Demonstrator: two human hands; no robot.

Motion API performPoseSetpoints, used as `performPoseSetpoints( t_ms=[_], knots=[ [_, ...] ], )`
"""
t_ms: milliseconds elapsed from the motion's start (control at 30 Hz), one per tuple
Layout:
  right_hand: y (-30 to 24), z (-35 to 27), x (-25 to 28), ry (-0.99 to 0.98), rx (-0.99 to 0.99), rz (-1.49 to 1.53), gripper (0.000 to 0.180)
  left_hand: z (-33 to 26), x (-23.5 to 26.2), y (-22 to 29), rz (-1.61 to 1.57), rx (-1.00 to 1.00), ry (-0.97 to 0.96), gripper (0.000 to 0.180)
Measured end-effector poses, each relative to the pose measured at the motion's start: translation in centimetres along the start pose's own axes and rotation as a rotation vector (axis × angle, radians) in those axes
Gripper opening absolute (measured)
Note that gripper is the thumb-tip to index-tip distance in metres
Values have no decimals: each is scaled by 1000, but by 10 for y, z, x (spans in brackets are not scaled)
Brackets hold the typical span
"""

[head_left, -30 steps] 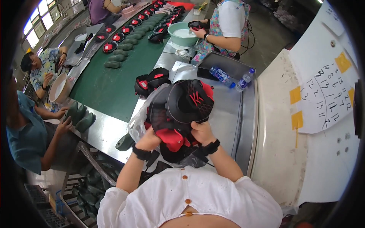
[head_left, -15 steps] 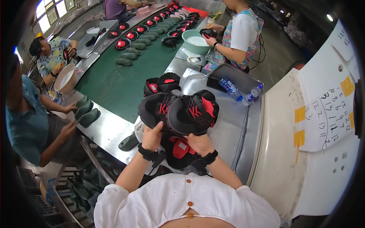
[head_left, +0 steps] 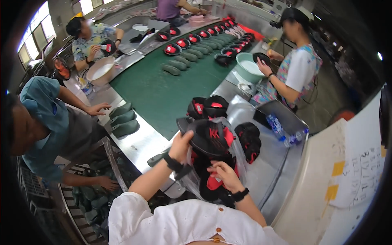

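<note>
The left hand is gripping a black shoe upper with red markings, fingers closed on its left rim, holding it raised over the near edge of the metal table. The right hand is closing its fingers on a red and black piece just below the upper, inside a clear plastic bag that is hanging around both. Two more black and red uppers are sitting further back on the table, just beside the green belt, and another one is lying to the right, near the plastic bottles. Dark green shoe forms are lying at the table's left edge, where another person's hand is resting
</note>
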State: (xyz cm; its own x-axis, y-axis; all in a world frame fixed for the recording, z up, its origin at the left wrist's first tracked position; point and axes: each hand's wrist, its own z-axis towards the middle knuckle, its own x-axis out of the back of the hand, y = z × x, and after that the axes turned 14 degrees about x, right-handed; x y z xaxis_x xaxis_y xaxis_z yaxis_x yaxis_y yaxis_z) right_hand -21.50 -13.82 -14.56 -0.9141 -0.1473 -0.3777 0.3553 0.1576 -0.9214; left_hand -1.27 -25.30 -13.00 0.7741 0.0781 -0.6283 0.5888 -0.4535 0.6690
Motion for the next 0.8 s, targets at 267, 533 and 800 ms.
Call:
performPoseSetpoints(
  t_ms=[267, 533, 800],
  knots=[
    [-30, -20, 24, 63, -15, -160, 19, 145, 162, 215, -26, -529, 399, 25],
    [-18, -32, 17, 42, -35, -135, 18, 124, 159, 171, 305, -132, 287, 30],
    [2, 4, 23, -163, 234, -898, 31, -13, 16, 8, 1454, -230, -636, 44]
  ],
)
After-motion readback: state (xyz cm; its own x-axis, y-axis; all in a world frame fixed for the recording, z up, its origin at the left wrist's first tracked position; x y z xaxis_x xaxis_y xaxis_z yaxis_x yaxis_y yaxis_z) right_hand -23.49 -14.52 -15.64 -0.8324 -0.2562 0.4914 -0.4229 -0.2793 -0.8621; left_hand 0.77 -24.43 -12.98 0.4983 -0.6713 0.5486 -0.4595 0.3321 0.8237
